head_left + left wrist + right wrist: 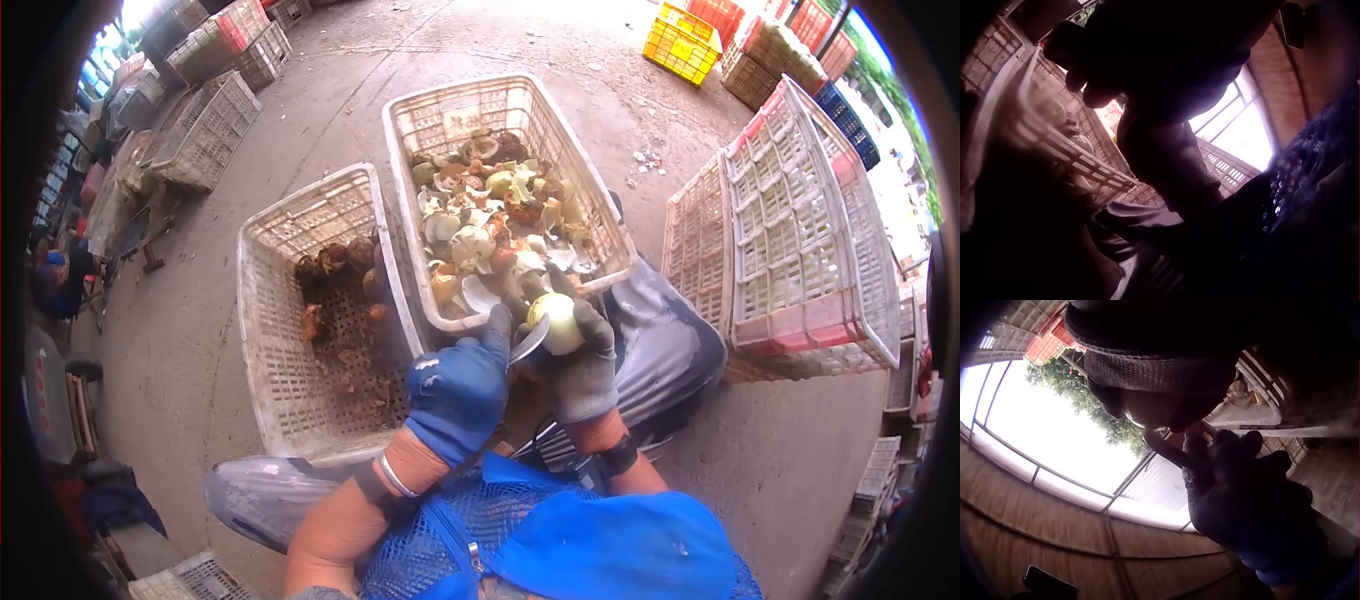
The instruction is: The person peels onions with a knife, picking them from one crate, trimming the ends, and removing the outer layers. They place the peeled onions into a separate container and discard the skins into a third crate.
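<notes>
In the head view my left hand (456,396), in a blue glove, grips a small knife whose curved blade (530,338) lies against a pale onion (558,322). My right hand (583,375), in a grey glove, holds that onion, its fingers and thumb curled round it. Both hands are close together at the near edge of a crate (612,262) holding onion skins and peelings (490,215). The left wrist view shows dark, backlit hand shapes. In the right wrist view the gloved right hand (1154,372) is around the onion (1147,406), mostly in shadow.
Left of the peelings crate stands another crate (262,370) with several brown-skinned onions (335,260) and loose skins. Stacked crates (790,230) stand close on the right. A yellow crate (683,43) is farther back. My bent legs (660,340) flank the work.
</notes>
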Motion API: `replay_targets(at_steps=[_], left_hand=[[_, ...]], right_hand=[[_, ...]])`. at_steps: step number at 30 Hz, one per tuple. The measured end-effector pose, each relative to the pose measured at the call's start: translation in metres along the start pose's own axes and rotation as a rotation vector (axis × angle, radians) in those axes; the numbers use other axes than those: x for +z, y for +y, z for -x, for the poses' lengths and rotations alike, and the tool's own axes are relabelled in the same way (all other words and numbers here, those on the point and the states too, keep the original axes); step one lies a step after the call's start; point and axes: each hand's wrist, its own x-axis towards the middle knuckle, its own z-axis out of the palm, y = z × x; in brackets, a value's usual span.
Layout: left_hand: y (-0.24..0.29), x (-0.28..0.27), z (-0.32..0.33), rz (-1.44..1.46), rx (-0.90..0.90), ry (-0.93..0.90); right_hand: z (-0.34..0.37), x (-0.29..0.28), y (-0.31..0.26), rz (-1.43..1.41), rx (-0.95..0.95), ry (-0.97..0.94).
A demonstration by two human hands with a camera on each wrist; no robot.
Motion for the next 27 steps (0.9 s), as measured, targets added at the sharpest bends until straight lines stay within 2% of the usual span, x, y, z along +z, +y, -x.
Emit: replay_targets(at_steps=[5, 7, 8, 9, 10, 11, 13, 14, 16, 17, 18, 19, 20, 21, 22, 23, 24, 25, 27], left_hand=[[0.007, -0.001, 0.009, 0.165, -0.172, -0.036], [0.007, -0.001, 0.008, 0.371, -0.317, -0.091], [0.006, -0.001, 0.008, 0.371, -0.317, -0.089], [0.005, 0.000, 0.008, 0.505, -0.369, -0.117], [0.003, 0.000, 0.008, 0.638, -0.423, -0.147], [0.000, 0.009, 0.011, 0.633, -0.428, -0.149], [-0.009, 0.030, 0.014, 0.892, -0.414, -0.078], [-0.014, 0.023, 0.009, 0.882, -0.422, -0.074], [-0.027, 0.002, -0.002, 1.548, -0.979, -0.469], [-0.030, -0.002, -0.003, 1.613, -0.985, -0.412], [-0.040, -0.001, 0.001, 1.547, -0.856, -0.485], [-0.041, 0.027, 0.017, 1.625, -0.730, -0.334], [-0.042, -0.004, 0.003, 1.476, -0.748, -0.474], [-0.043, 0.016, 0.011, 1.726, -0.818, -0.479], [-0.042, 0.040, 0.012, 1.577, -0.739, -0.409], [-0.033, 0.011, 0.001, 1.646, -0.860, -0.377], [-0.033, 0.008, -0.003, 1.624, -0.827, -0.357], [-0.034, 0.011, -0.006, 1.707, -0.900, -0.376], [-0.034, 0.011, -0.005, 1.672, -0.924, -0.324]], right_hand=[[0.002, 0.006, 0.001, 0.177, -0.043, -0.003], [0.001, 0.008, 0.001, 0.234, -0.077, -0.010], [0.000, 0.009, 0.000, 0.319, -0.106, -0.036], [-0.002, 0.009, 0.000, 0.403, -0.134, -0.061], [-0.003, 0.009, 0.001, 0.401, -0.131, -0.062], [-0.005, 0.007, 0.002, 0.383, -0.115, -0.057], [-0.005, 0.006, 0.004, 0.359, -0.092, -0.057], [-0.003, 0.007, 0.003, 0.318, -0.043, -0.071], [0.000, -0.001, 0.001, 0.267, 0.018, -0.107], [0.004, -0.013, 0.002, 0.370, -0.015, -0.099], [-0.002, -0.020, 0.006, 0.459, -0.050, -0.128], [-0.005, -0.021, 0.009, 0.421, -0.032, -0.066], [-0.007, -0.020, 0.011, 0.380, 0.008, -0.025], [-0.007, -0.008, 0.013, 0.324, 0.053, -0.039], [-0.012, -0.032, 0.010, 0.304, 0.099, -0.082], [-0.014, -0.030, 0.017, 0.299, 0.117, -0.127], [-0.015, -0.023, 0.018, 0.309, 0.125, -0.145], [-0.012, -0.009, 0.026, 0.313, 0.145, -0.192], [0.004, 0.017, 0.045, 0.244, 0.094, -0.129]])
